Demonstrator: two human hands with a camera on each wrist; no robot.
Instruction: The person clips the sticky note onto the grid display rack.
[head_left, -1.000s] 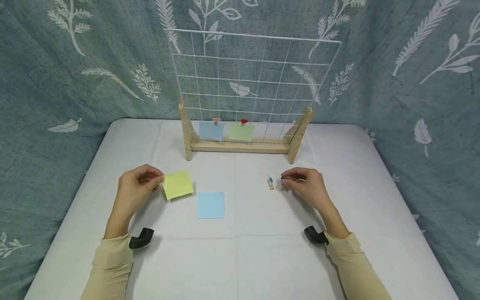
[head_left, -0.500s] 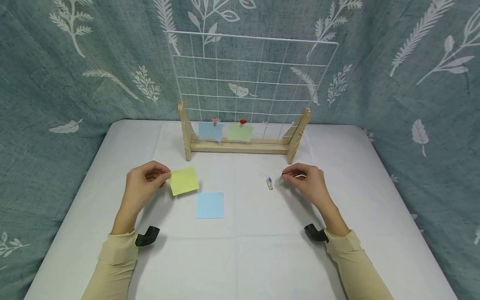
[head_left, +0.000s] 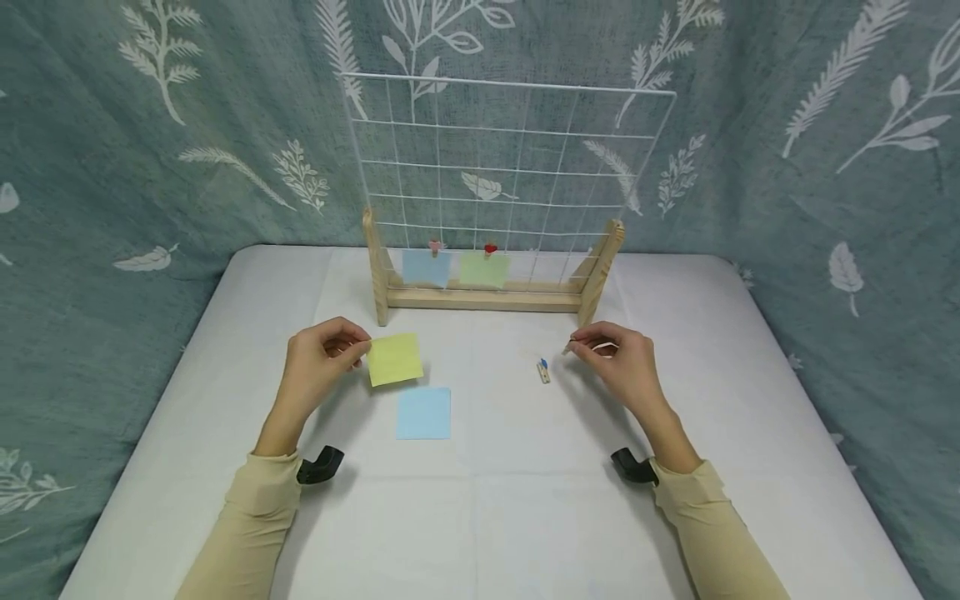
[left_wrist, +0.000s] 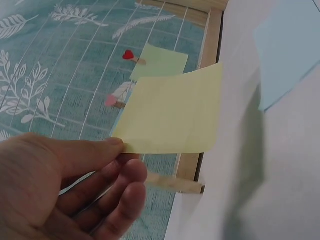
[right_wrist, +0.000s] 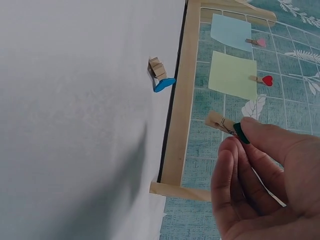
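Note:
Between thumb and fingers, my left hand (head_left: 321,360) pinches one corner of a yellow sticky note (head_left: 395,359), raised over the table. The left wrist view shows the yellow note (left_wrist: 172,112) flat toward the camera. My right hand (head_left: 617,360) pinches a small wooden clothespin (right_wrist: 220,122) by its dark green end, its wooden tip pointing away from the fingers. On the table just left of that hand lies another clothespin (head_left: 543,371) with a blue decoration. A blue sticky note (head_left: 423,413) lies flat below the yellow one.
A white wire grid (head_left: 510,171) on a wooden stand (head_left: 483,299) rises at the back. Low on it, a pink-heart clothespin (head_left: 435,247) holds a blue note (head_left: 425,268) and a red-heart clothespin (head_left: 491,249) holds a green note (head_left: 483,271).
My left hand has moved right with the yellow note, closer to above the blue one. My right hand has lifted slightly with the clothespin. The view has shifted a little.

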